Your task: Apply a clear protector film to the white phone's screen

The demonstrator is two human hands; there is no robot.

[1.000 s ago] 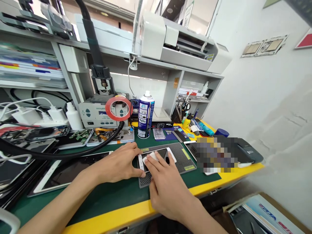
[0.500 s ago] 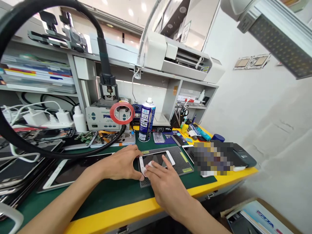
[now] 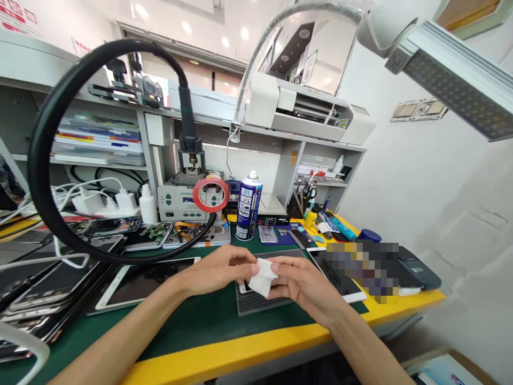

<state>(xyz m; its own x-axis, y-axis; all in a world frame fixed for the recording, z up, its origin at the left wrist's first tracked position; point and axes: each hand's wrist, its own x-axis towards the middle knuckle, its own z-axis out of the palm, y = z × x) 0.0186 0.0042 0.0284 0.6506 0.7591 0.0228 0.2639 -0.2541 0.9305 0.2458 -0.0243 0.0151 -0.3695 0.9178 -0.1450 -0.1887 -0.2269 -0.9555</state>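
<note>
A small white wipe, folded and creased, is held up between both hands. My left hand pinches its left edge between thumb and fingers. On the other side, my right hand grips its upper right part, fingers curled behind it. Beneath them a white-framed phone lies on a grey perforated mat; most of the phone is hidden by the hands and the wipe.
Left of the mat lies a white tablet, near a pile of phones. A spray can stands behind, beside a grey hot-air station with a looping black hose. Another white phone lies at right.
Both hands have lifted off the phone, bringing the wipe up with them. My left hand has let go of the phone's edge and now pinches the wipe. The view has shifted slightly.
</note>
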